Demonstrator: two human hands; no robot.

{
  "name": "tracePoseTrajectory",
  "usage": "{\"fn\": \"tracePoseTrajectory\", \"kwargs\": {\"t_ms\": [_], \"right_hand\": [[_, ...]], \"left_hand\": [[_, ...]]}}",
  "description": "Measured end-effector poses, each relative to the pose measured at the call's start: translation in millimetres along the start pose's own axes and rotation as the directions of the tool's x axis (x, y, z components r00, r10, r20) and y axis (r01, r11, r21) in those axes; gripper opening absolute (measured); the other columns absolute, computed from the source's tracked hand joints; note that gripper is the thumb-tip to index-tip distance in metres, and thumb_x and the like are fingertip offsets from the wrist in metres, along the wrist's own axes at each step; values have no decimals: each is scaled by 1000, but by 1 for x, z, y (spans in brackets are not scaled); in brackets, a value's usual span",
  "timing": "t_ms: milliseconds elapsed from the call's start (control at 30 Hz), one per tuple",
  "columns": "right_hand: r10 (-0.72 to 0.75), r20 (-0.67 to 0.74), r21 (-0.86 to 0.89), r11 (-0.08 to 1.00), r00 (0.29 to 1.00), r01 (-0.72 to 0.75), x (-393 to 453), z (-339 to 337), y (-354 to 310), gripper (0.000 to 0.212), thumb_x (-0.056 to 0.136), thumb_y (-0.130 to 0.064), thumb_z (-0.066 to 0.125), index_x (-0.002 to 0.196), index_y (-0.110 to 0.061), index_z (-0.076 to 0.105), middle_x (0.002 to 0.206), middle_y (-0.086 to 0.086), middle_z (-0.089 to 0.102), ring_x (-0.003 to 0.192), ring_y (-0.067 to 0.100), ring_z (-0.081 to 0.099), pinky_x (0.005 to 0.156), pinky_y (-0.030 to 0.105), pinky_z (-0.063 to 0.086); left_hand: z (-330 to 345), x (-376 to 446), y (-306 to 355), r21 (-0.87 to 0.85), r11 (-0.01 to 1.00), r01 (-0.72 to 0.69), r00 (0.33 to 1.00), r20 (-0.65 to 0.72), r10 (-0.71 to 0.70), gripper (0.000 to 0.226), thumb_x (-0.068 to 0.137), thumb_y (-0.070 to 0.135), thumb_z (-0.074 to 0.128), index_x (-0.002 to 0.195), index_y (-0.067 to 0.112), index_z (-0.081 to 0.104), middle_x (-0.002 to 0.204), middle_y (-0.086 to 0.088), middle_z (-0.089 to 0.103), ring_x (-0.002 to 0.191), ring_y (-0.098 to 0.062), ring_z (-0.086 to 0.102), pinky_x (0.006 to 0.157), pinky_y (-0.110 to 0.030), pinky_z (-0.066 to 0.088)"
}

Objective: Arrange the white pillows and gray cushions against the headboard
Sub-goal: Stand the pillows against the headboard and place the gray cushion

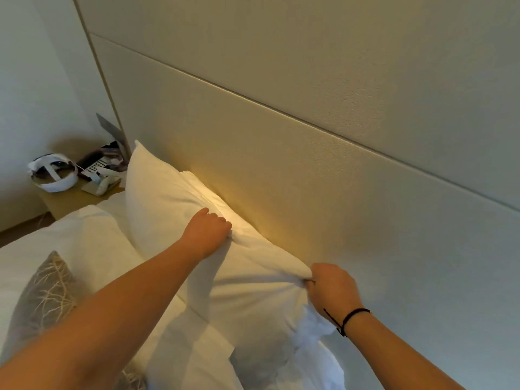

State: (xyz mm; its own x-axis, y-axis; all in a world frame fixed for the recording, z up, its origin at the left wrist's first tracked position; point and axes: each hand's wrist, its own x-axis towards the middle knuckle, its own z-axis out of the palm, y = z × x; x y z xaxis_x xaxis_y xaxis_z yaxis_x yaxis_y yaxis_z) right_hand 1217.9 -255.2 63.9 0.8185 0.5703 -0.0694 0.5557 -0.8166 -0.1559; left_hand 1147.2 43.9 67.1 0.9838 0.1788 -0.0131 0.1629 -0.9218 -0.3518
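Observation:
A white pillow (168, 204) stands on edge, leaning against the padded beige headboard (309, 170). My left hand (206, 230) grips its top edge near the middle. My right hand (332, 288) pinches the pillow's near corner, bunching the fabric. A second white pillow (81, 240) lies flat on the bed to the left. A gray cushion (45, 291) with a pale branch pattern rests at the lower left, partly hidden behind my left forearm. Another white pillow (191, 350) lies beneath my arms.
A wooden nightstand (67, 201) stands at the far left of the bed, carrying a white headset-like device (53, 173), a telephone (97, 166) and small items. A pale wall (28, 80) runs beside the headboard.

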Motion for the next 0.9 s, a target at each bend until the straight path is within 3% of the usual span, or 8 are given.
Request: {"fn": "tracePoseTrajectory", "kwargs": {"t_ms": [67, 167, 300, 367, 467, 633, 767, 900], "right_hand": [[2, -63, -31, 1000, 998, -4, 4, -8, 2, 16, 91, -29, 50, 75, -26, 50, 65, -9, 45, 57, 14, 44, 44, 23, 24], [21, -78, -85, 996, 997, -28, 1, -6, 6, 19, 92, -29, 49, 73, -28, 46, 63, -9, 39, 58, 13, 45, 46, 23, 28], [4, 123, -58, 998, 992, 4, 7, -7, 8, 27, 93, -48, 48, 74, -28, 44, 69, -9, 45, 64, 13, 49, 54, 26, 40], [-60, 274, 35, 998, 960, 53, 21, -19, -1, 37, 89, -62, 49, 72, -29, 45, 71, -8, 49, 64, 10, 49, 54, 26, 37], [-187, 270, 172, 975, 945, 144, 45, -30, -34, 45, 87, -71, 44, 82, -28, 54, 78, -8, 56, 70, 10, 52, 61, 26, 41], [-313, 235, 443, 877, 920, 186, 100, -18, -108, 32, 99, -44, 41, 105, -25, 67, 103, -5, 69, 93, 15, 60, 86, 37, 50], [-352, 282, 524, 836, 893, 164, 163, -1, -157, 35, 101, -32, 38, 127, -23, 58, 129, 0, 60, 114, 20, 55, 91, 29, 42], [-363, 344, 640, 765, 866, 67, 217, 13, -201, 36, 100, -22, 41, 134, -20, 52, 136, 3, 54, 120, 21, 52, 94, 26, 39]], "left_hand": [[-6, 6, -1, -30, 998, 49, 999, -10, -49, 23, 101, 25, 41, 109, 24, 63, 104, 2, 69, 94, -21, 64, 82, -31, 36], [-4, 9, -3, -96, 992, 80, 996, -25, -83, 18, 99, 25, 45, 104, 24, 62, 98, 2, 68, 88, -22, 64, 73, -32, 33], [13, 10, -10, -142, 989, 41, 994, -90, -54, 21, 101, 33, 43, 100, 24, 62, 92, 2, 68, 84, -21, 62, 71, -32, 30], [22, 12, -22, -219, 975, 25, 995, -87, -45, 35, 102, 47, 33, 97, 27, 61, 95, 4, 69, 85, -18, 60, 79, -31, 36], [34, 14, -49, -320, 947, 39, 999, -10, -45, 51, 101, 57, 17, 114, 32, 60, 122, 8, 64, 115, -16, 55, 111, -40, 31], [46, 35, -99, -269, 956, 121, 990, 102, -97, 56, 101, 57, 8, 133, 35, 48, 153, 8, 42, 144, -20, 31, 120, -48, 15], [58, 54, -130, -211, 965, 156, 977, 174, -120, 54, 102, 54, 11, 139, 34, 44, 153, 5, 41, 142, -22, 33, 117, -49, 19], [73, 72, -150, -170, 974, 149, 965, 239, -106, 48, 104, 48, 15, 138, 31, 45, 150, 3, 44, 138, -23, 37, 112, -47, 27]]}}
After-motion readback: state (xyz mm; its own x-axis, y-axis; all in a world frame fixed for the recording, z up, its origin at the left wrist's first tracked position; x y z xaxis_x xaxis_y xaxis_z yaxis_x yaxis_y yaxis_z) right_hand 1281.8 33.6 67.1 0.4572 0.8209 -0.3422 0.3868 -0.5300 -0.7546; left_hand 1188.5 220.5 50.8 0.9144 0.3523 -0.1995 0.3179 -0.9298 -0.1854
